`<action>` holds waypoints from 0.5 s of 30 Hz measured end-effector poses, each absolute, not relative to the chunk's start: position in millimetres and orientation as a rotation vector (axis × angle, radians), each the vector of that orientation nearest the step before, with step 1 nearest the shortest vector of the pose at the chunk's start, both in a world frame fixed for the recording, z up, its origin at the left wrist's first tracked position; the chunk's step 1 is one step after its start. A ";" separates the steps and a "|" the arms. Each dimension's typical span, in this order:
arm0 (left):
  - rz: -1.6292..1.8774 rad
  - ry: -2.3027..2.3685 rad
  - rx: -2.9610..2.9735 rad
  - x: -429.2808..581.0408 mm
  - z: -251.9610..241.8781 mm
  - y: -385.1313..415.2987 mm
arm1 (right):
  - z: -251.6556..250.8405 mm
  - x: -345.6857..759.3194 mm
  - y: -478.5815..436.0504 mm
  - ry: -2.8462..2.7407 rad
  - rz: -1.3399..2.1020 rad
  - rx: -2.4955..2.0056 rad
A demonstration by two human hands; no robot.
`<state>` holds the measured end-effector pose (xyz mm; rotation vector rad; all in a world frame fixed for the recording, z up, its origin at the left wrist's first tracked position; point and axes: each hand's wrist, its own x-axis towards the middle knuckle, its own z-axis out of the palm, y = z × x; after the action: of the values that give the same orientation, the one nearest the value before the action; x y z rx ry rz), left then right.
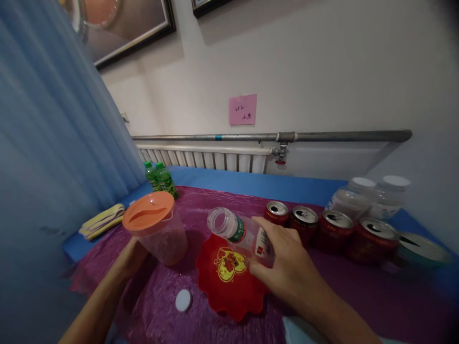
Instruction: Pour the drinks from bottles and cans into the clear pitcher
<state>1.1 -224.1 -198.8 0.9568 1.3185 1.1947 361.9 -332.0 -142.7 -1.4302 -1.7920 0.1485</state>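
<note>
My right hand (287, 267) is closed around a clear plastic jar (247, 234) with a green and white label. The jar is uncapped and tilted, its mouth facing up and left above a red scalloped plate (236, 296) with a gold print. At the left, my left hand (138, 251) grips a clear plastic pitcher (167, 243) with an orange lid (149, 212); the pitcher hides most of its fingers. A white cap (183, 300) lies on the purple plastic sheet (158, 306), left of the plate.
Several opened red cans (335, 231) line the right side, with two clear jars (387, 196) behind them and a green-rimmed tin (423, 248) at the end. Two green bottles (165, 180) stand at the back left. A folded yellow towel (102, 222) lies near the blue curtain (53, 143).
</note>
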 end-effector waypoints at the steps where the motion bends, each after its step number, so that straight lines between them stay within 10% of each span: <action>1: 1.230 1.287 0.906 5.5 -200.4 -219.3 | -143.9 361.2 -331.5 -1.782 0.180 -1.444; 15: 1.557 1.206 0.569 31.9 -181.2 -212.5 | -175.4 329.6 -328.0 -1.536 0.974 -1.530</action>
<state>31.9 -212.5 -181.2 0.5689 1.2057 1.5575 329.6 -328.0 -175.4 -1.5303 -1.5362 0.9739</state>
